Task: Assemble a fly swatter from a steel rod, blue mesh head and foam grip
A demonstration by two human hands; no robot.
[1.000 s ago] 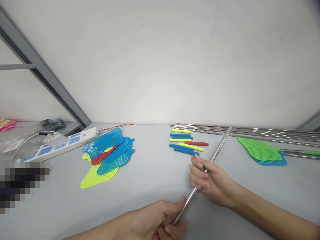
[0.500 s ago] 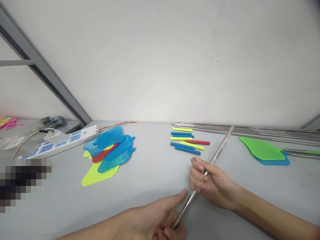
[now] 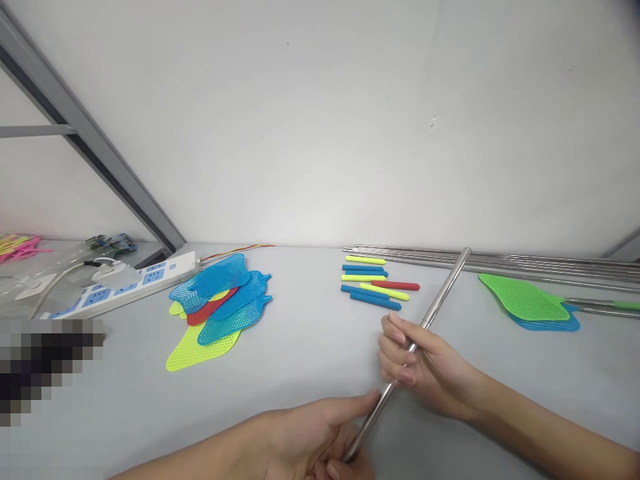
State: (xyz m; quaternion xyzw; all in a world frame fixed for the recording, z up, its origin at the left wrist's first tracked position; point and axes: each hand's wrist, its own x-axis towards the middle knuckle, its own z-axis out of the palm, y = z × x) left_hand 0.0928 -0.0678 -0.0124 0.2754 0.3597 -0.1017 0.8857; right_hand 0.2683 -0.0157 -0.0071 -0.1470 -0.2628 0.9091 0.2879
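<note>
A shiny telescopic metal rod [image 3: 447, 288] slants across the middle, its thick end up and to the right. My right hand [image 3: 411, 357] is wrapped round it near the joint where it narrows. Lower down, my left hand [image 3: 333, 437] has its fingers curled about the thin end, with the thumb stretched along the rod; the rod's very tip is hidden in that hand. Beyond my right hand lie several blue, yellow and red plastic handle sleeves [image 3: 375, 301]. A pile of leaf-shaped perforated fly swatter heads [image 3: 235, 317] in blue, red and yellow lies to the left.
More metal rods [image 3: 525, 260] lie along the wall. At the right are a green swatter [image 3: 525, 297] and a blue swatter [image 3: 545, 325], both with metal rods. A white power strip [image 3: 165, 270] with plugs and cables stands at the left, near a grey frame post [image 3: 125, 163].
My left thumb has come down against the rod, where it stood apart before. My right hand and the rod have barely moved.
</note>
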